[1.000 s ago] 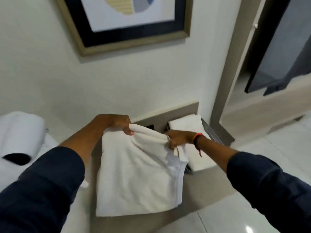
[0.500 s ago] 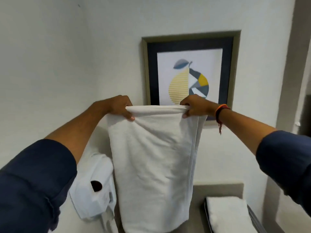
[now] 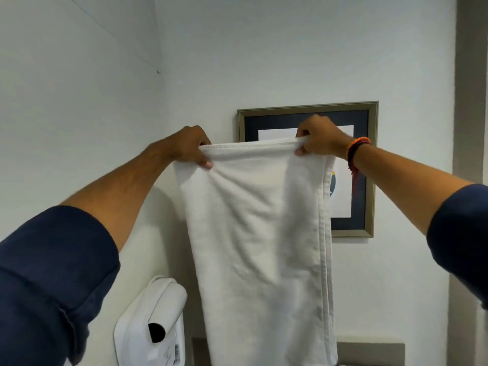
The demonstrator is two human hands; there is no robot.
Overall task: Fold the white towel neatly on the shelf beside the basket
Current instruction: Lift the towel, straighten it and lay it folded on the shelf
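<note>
The white towel (image 3: 260,233) hangs full length in the air in front of the wall, doubled over lengthwise with its hemmed edges down the right side. My left hand (image 3: 188,146) pinches its top left corner. My right hand (image 3: 320,140), with a red and black band at the wrist, pinches the top right corner. The top edge is stretched straight between both hands. The towel's lower end runs out of the frame. The shelf and the basket are hidden below the view.
A framed picture (image 3: 369,167) hangs on the wall behind the towel. A white wall-mounted hair dryer (image 3: 155,320) sits at the lower left. A grey backboard strip (image 3: 369,351) shows at the bottom right, and a grey door frame (image 3: 467,154) runs up the right edge.
Both hands have lifted the towel from over the shelf up to head height and pulled its top edge taut. The view has tilted upward, so the shelf and the basket left the frame.
</note>
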